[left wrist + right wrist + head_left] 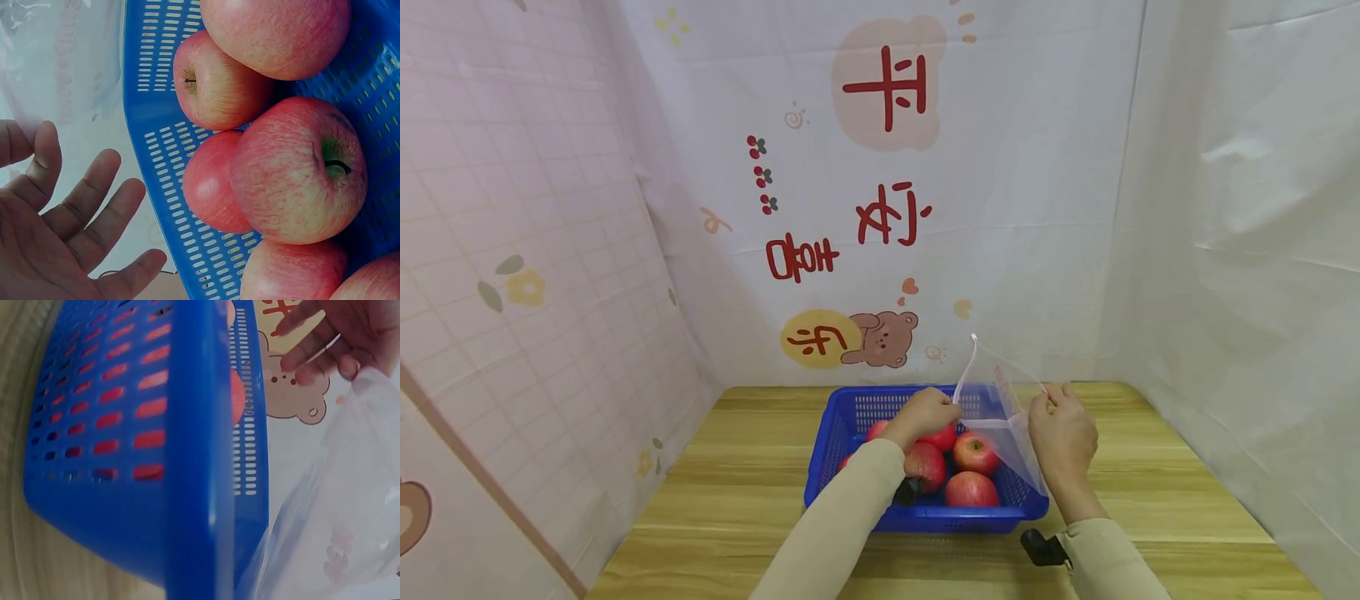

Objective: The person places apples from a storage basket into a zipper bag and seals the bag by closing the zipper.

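1. Over the blue basket (850, 467) on the wooden table (737, 500), both hands hold up a clear bag (1007, 417).
2. The left hand (928, 414) pinches the bag's left top edge; in the left wrist view its other fingers (81, 200) lie straight and spread.
3. The right hand (1062, 433) pinches the right edge, fingers curled.
4. Red apples (973, 454) lie in the basket, just below the bag.
5. A cartoon-printed cloth (880, 208) hangs behind.

apples (973, 452) in basket (925, 518) on table (737, 483)
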The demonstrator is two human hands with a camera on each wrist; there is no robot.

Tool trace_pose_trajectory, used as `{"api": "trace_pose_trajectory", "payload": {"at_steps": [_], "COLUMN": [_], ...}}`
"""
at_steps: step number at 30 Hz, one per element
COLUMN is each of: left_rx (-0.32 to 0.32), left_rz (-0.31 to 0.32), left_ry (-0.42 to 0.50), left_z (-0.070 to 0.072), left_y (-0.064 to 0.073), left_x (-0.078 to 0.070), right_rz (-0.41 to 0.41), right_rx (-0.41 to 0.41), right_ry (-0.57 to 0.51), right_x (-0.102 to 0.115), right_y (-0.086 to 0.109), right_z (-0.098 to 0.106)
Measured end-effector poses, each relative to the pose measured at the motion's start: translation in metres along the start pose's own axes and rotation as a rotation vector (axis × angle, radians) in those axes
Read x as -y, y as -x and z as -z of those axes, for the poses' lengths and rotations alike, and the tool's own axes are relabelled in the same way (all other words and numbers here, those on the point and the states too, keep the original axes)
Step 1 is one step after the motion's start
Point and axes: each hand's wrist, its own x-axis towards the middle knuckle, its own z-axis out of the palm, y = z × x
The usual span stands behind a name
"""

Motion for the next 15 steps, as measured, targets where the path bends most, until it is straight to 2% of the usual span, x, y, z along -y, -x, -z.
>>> {"api": "trace_pose_trajectory", "payload": {"at_steps": [7,15], "left_rx": [0.044,0.059], "left_rz": [-0.044,-0.043], "left_ry": [-0.002,0.002], "left_z": [0.0003,0.0057], "left_y": [0.001,0.0042], "left_x": [-0.001,0.0003], "right_rz": [0.122,0.098], "right_rx": [-0.089,-0.102], "right_ry": [-0.015,0.006], "right_x": [0.0052,0.0078], "right_y": [0.0043,0.007], "right_z": [-0.0076,-0.0093]}}
